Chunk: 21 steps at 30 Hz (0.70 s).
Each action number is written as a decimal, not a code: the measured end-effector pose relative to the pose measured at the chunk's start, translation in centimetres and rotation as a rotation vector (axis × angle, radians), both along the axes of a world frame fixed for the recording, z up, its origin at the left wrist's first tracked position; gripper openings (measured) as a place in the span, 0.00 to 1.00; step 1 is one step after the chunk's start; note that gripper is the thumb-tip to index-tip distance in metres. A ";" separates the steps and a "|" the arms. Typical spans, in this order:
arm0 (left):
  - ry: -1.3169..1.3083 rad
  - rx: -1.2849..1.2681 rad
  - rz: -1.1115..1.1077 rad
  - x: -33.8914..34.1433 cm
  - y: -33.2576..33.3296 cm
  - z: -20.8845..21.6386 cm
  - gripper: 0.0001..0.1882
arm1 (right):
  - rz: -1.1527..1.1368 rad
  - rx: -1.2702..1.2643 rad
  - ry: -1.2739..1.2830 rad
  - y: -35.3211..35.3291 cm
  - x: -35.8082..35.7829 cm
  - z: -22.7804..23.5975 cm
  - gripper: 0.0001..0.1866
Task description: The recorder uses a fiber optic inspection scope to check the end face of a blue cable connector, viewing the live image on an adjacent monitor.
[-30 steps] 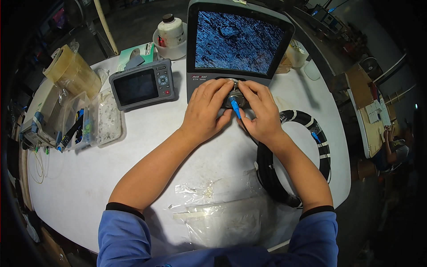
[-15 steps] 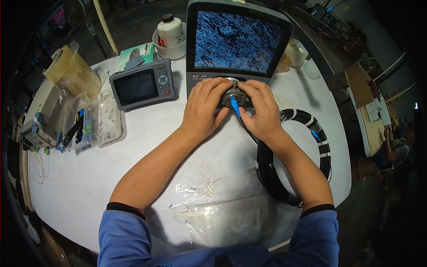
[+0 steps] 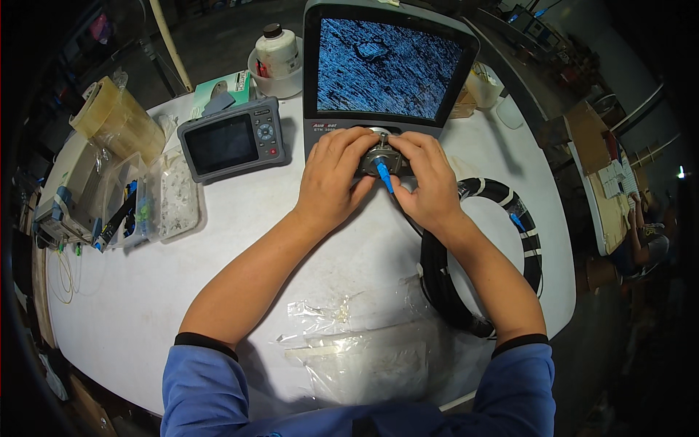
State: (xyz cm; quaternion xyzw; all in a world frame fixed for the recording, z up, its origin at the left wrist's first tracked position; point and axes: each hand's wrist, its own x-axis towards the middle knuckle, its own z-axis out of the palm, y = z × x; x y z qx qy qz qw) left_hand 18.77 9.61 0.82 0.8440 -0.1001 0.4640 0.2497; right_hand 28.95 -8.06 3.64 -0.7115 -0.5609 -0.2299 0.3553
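A fibre-end microscope with a screen [image 3: 386, 69] stands at the far middle of the table, showing a blue-black, streaked picture with a rounded blotch. At its base sits a metal connector holder [image 3: 394, 158], a blue fibre-optic connector [image 3: 384, 175] plugged into its front. My left hand [image 3: 329, 171] grips the holder's left side and my right hand [image 3: 431, 178] its right side, fingers curled over the top. What the fingertips touch behind it is partly hidden. From the connector, a black cable passes under my right hand towards a taped black cable coil [image 3: 437, 284].
A grey handheld tester [image 3: 226, 138] stands left of the microscope. Farther left are a clear plastic box [image 3: 135, 204] of tools and a big tape roll [image 3: 120, 120]. A white bottle [image 3: 279, 54] stands in a tub behind. Clear plastic bags [image 3: 364, 357] lie near me. Another person sits at the far right.
The picture on the screen has become sharper, with the blotch and streaks more clearly outlined. My hands and the blue connector stay in nearly the same place.
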 end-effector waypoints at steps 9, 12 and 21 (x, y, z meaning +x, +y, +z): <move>-0.014 0.007 0.005 0.2 0.0 -0.4 0.37 | 0.055 0.024 0.085 -0.1 0.1 -0.1 0.32; -0.024 0.006 0.008 0.2 -0.1 -0.5 0.39 | 0.085 0.035 0.054 -0.3 0.0 0.1 0.34; -0.008 0.020 -0.007 -0.1 -0.2 -0.5 0.40 | 0.110 0.020 0.018 -0.2 0.1 0.1 0.37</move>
